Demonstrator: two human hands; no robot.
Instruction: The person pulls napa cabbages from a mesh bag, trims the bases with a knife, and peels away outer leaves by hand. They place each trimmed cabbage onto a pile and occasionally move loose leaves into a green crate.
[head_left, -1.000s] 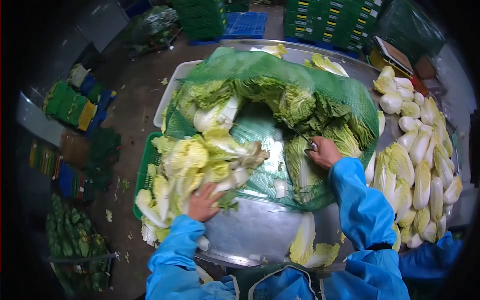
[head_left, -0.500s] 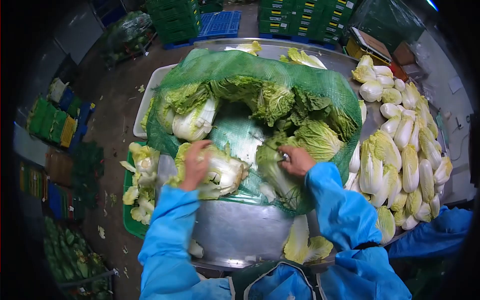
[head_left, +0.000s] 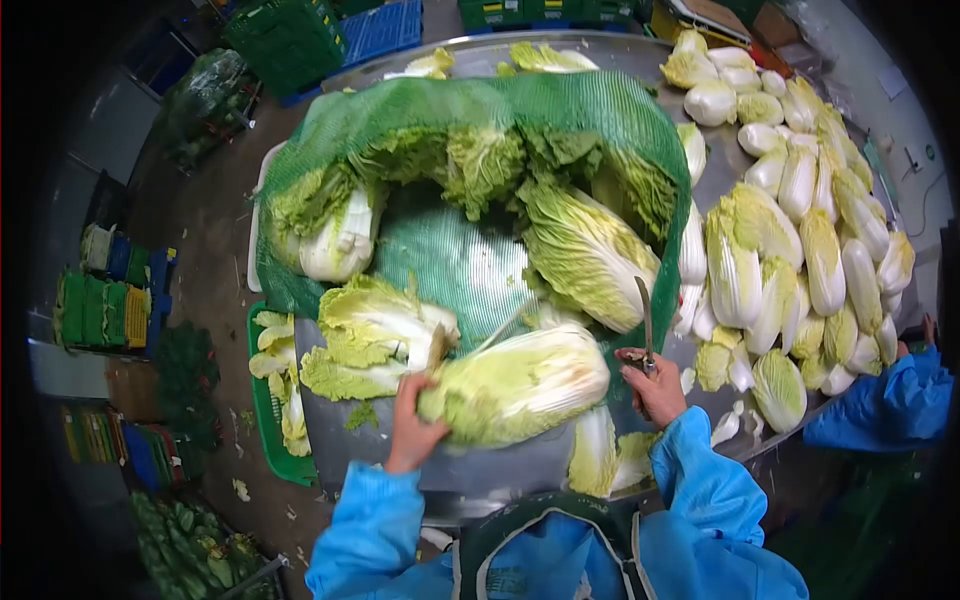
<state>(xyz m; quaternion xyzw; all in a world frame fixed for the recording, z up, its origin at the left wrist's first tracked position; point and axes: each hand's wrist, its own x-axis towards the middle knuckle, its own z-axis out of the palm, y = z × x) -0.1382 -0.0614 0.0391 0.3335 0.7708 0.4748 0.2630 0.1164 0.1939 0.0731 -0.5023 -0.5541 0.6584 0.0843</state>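
A napa cabbage (head_left: 520, 385) lies on its side near the front of the metal table, leafy end left and pale base right. My left hand (head_left: 414, 425) is closed on its leafy end. To the right of the base, my right hand (head_left: 655, 388) grips a small knife (head_left: 646, 315), its slim blade pointing up. Behind the cabbage spreads an open green mesh bag (head_left: 470, 100) with several whole cabbages (head_left: 590, 250) inside. Loose outer leaves (head_left: 375, 335) lie just beyond my left hand.
Several trimmed cabbages (head_left: 755, 250) cover the table's right side. A green crate (head_left: 270, 440) with leaves stands at the left edge. Cut leaves (head_left: 594, 455) lie at the front edge. A co-worker's blue sleeve (head_left: 880, 400) shows at the right.
My left hand now holds a whole cabbage at the front, and the loose leaves lie farther left. My right hand has come off the cabbage, moving right and nearer with the knife. The view has shifted.
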